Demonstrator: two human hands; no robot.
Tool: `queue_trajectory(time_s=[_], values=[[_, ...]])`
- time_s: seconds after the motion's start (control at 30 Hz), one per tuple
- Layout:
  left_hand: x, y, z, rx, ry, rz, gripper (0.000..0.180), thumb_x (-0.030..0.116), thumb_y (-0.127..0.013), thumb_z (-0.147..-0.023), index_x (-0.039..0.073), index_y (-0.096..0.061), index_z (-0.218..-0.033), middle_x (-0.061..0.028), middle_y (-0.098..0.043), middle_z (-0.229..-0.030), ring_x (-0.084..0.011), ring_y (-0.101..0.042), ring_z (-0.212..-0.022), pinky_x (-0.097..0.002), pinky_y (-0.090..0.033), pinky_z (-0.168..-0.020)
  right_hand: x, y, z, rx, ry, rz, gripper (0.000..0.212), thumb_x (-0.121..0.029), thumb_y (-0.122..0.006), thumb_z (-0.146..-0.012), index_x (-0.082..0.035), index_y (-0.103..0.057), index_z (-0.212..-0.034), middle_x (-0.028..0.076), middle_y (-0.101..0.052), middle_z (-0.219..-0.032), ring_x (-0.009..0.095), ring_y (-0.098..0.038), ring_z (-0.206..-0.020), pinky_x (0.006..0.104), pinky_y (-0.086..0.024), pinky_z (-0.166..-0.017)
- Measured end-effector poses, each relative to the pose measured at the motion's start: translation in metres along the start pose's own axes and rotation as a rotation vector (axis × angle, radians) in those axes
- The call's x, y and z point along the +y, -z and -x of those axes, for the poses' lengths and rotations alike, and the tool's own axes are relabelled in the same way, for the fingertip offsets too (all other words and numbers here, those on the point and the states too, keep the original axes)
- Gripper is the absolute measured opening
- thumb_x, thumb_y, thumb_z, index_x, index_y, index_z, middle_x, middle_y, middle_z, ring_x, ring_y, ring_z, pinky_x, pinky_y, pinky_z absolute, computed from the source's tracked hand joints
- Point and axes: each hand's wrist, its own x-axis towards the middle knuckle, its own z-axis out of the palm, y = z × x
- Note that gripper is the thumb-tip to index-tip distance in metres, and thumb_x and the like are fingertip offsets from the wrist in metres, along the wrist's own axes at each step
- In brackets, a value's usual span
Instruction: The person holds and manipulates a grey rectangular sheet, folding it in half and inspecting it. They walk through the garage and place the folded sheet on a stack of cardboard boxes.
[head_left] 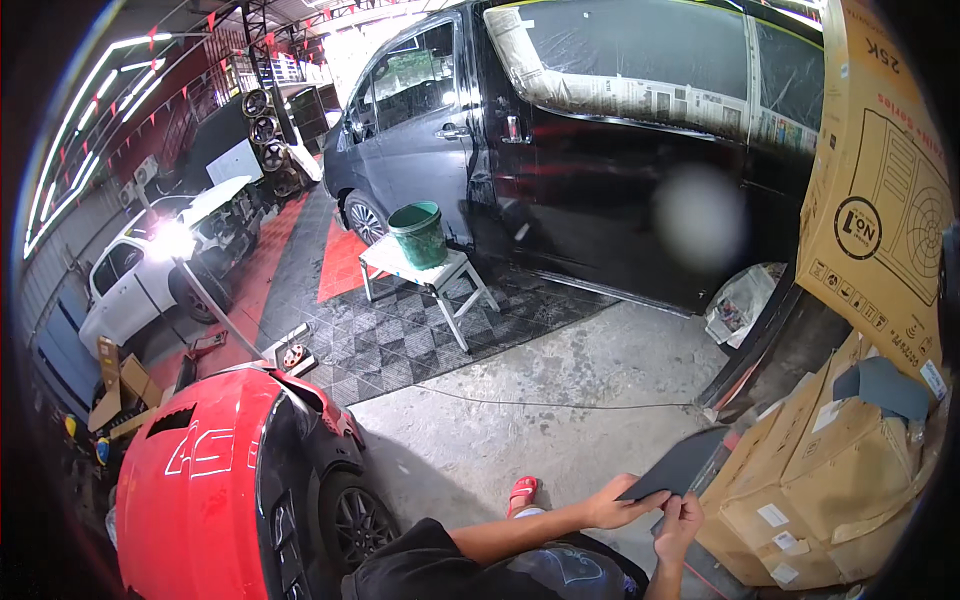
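Observation:
Between my two hands is a dark grey sheet of sandpaper (680, 464), tilted and reaching up to the right beside the cardboard boxes. The fingers and thumb of my left hand (612, 504) grip its lower left edge. Close beside it, my right hand (679, 527) pinches the sheet's lower edge, with a dark fold or second piece showing below. Further right, similar dark grey sheets (880, 388) lie draped over the top of a large cardboard box (790, 490).
A black van (600, 190) with masked windows stands ahead. Before it, a green bucket (418, 236) sits on a white step stool (440, 280). A red car part (200, 480) is at the left. A tall carton (880, 180) leans at right; a cable (540, 403) crosses the floor.

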Motion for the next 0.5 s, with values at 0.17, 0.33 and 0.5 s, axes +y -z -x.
queue_trajectory(time_s=[0.17,0.33,0.5], values=[[0.009,-0.009,0.0,0.139,-0.156,-0.111,0.029,0.026,-0.061,-0.098,-0.002,-0.064,-0.106,-0.0106,-0.064,-0.082,-0.0188,-0.059,-0.074,-0.0352,-0.05,-0.067,0.017,0.006,0.005,0.015,-0.008,0.031,0.027,-0.018,-0.055,-0.101,-0.004,-0.051,-0.079,-0.001,-0.052,-0.078,0.007,-0.047,-0.07,0.0246,-0.038,-0.062],[0.006,-0.008,0.001,0.019,0.122,0.02,0.034,0.029,-0.055,-0.102,-0.002,-0.064,-0.109,-0.0089,-0.067,-0.09,-0.0163,-0.06,-0.082,-0.0329,-0.05,-0.074,0.026,0.01,0.005,-0.011,-0.104,-0.365,0.023,-0.013,-0.056,-0.1,-0.006,-0.049,-0.08,-0.002,-0.051,-0.08,0.006,-0.045,-0.072,0.0227,-0.037,-0.062],[0.011,-0.005,-0.001,0.039,0.103,-0.006,0.037,0.033,-0.052,-0.103,-0.002,-0.064,-0.107,-0.0071,-0.067,-0.092,-0.0136,-0.058,-0.084,-0.031,-0.049,-0.075,0.012,0.01,0.003,-0.04,-0.135,-0.207,0.017,-0.005,-0.055,-0.098,-0.006,-0.049,-0.082,-0.002,-0.052,-0.081,0.006,-0.047,-0.073,0.0225,-0.04,-0.064]])
